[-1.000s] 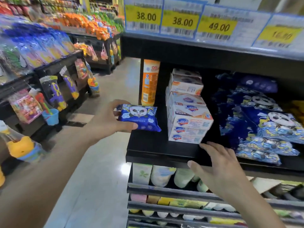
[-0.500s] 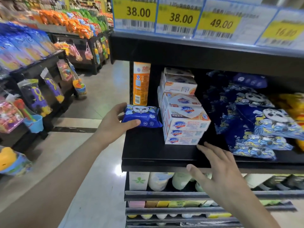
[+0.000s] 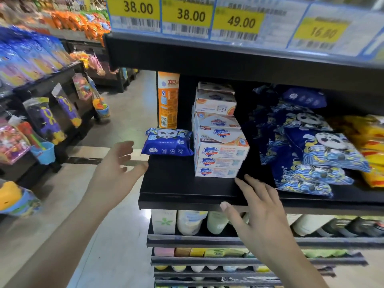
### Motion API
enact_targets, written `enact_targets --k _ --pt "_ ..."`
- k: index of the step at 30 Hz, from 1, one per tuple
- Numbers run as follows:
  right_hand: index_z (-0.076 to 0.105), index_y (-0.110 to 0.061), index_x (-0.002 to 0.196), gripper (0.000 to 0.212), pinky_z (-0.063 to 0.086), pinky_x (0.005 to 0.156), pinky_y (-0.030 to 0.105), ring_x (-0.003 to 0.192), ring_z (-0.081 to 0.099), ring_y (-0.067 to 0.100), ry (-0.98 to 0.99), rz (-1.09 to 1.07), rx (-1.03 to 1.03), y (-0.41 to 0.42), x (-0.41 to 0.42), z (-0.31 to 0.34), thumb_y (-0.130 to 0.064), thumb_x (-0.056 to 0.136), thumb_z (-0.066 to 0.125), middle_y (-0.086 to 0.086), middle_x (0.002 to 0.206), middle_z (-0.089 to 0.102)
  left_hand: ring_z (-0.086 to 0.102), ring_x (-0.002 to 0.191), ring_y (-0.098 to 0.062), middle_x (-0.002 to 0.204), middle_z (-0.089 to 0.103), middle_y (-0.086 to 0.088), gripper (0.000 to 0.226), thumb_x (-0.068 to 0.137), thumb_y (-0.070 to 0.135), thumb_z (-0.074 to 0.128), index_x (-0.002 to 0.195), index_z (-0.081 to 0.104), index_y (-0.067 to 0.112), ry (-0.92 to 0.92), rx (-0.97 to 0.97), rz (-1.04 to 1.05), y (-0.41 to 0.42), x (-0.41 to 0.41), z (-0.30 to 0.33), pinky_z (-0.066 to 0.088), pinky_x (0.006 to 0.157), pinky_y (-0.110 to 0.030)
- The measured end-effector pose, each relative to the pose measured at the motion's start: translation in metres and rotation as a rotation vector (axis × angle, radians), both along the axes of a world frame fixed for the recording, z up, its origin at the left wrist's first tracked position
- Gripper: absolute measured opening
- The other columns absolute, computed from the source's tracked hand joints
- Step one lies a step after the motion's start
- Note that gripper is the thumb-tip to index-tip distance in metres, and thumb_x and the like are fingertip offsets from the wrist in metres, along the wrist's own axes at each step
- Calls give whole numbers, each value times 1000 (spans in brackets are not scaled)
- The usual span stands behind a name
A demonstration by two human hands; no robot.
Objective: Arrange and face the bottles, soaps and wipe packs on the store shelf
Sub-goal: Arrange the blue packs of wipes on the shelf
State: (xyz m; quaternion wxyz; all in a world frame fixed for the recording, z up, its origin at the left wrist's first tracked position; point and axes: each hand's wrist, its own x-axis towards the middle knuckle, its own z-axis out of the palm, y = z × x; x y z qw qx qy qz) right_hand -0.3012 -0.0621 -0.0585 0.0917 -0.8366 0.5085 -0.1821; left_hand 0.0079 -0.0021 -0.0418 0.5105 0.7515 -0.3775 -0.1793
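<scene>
The wipe pack (image 3: pixel 167 142) lies flat on the shelf (image 3: pixel 187 196), long side across, just left of the soap boxes (image 3: pixel 218 150). The left hand (image 3: pixel 116 169) (fingers spread, empty) is nearer; the right hand (image 3: pixel 259 206) rests open.

1. A blue panda-print wipe pack (image 3: pixel 167 142) is laid flat at the shelf's left edge.
2. White Safeguard soap boxes (image 3: pixel 219 140) are stacked just beside it.
3. An orange bottle (image 3: pixel 168 100) is stood upright behind it.
4. More panda wipe packs (image 3: pixel 307 146) are piled at the right.
</scene>
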Motion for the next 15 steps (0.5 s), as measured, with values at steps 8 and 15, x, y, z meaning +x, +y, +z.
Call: enact_targets --k 8,15 --pt "68 -43 119 33 36 108 21 137 43 1 -399 210 38 -3 -50 15 -60 91 63 -35 133 48 59 106 14 108 63 40 29 86 28 75 105 66 48 -445 -73 -239 40 -106 25 50 88 -14" --pt "74 -29 106 16 51 94 33 115 63 10 -543 264 -151 -24 -130 44 -36 95 65 -20 113 65 48 129 4 123 57 36 31 92 42 69 122 62 47 -486 -52 -430 -11 -202 2 37 107 -22"
